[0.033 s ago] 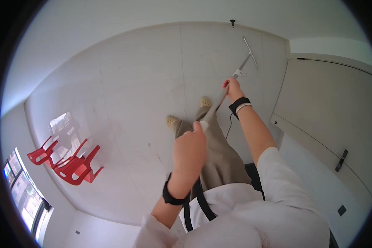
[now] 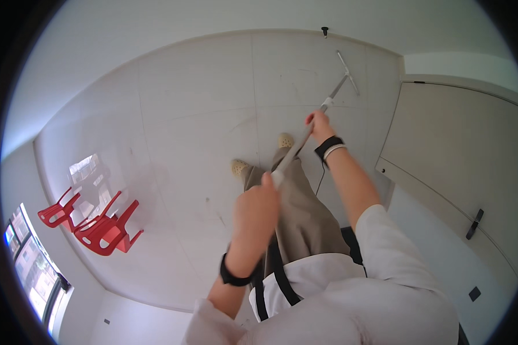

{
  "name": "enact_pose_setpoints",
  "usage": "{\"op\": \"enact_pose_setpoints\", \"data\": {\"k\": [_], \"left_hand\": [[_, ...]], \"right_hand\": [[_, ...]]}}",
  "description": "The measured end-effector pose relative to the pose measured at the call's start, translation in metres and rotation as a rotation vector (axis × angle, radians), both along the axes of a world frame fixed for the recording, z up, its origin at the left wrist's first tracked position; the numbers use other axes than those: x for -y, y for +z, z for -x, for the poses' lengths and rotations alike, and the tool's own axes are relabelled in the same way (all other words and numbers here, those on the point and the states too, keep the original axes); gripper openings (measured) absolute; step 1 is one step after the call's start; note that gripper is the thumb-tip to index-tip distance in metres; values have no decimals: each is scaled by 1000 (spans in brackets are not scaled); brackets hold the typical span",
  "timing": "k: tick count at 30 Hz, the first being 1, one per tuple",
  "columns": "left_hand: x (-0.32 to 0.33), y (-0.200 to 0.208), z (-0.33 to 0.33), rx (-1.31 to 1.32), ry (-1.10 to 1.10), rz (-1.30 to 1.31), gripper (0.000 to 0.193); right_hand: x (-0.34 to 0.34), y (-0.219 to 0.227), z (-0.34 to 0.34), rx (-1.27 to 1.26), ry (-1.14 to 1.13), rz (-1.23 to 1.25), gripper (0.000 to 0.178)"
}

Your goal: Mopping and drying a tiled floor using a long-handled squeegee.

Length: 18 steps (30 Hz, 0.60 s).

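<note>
A long-handled floor squeegee point(image 2: 339, 86), with a pale grey pole and a thin straight silver head, slants from my waist to the far right part of the floor. The head rests on the tiles. Wrapped round the pole's near end is my left hand point(image 2: 258, 206), its thumb lying along the top. Farther down the pole, my right hand point(image 2: 319, 125) is closed round the shaft, just below a white collar point(image 2: 327, 102). Both wrists carry black bands.
Two red plastic chairs point(image 2: 102, 234) stand at the left near a window point(image 2: 34, 261). A pale door point(image 2: 457, 138) with a dark handle point(image 2: 475, 223) is at the right. A small black doorstop-like piece point(image 2: 325, 31) sits at the far wall. My feet in beige clogs point(image 2: 240, 167) stand on the tiles.
Both hands have shifted slightly left with the pole. The squeegee head has moved only a little to the left.
</note>
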<state>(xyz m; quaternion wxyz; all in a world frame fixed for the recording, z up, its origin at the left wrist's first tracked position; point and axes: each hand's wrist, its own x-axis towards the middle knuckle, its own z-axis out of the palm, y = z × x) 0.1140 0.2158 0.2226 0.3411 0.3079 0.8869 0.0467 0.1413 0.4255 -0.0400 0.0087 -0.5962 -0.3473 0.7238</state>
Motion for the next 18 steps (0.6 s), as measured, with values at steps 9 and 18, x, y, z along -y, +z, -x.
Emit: {"op": "enact_pose_setpoints", "data": {"k": [9, 18], "left_hand": [[193, 118, 8, 97, 391, 419, 31], [163, 161, 10, 47, 573, 581, 28]], "right_hand": [[281, 82, 43, 316, 72, 16, 35], [292, 119, 41, 237, -176, 120, 27]]}}
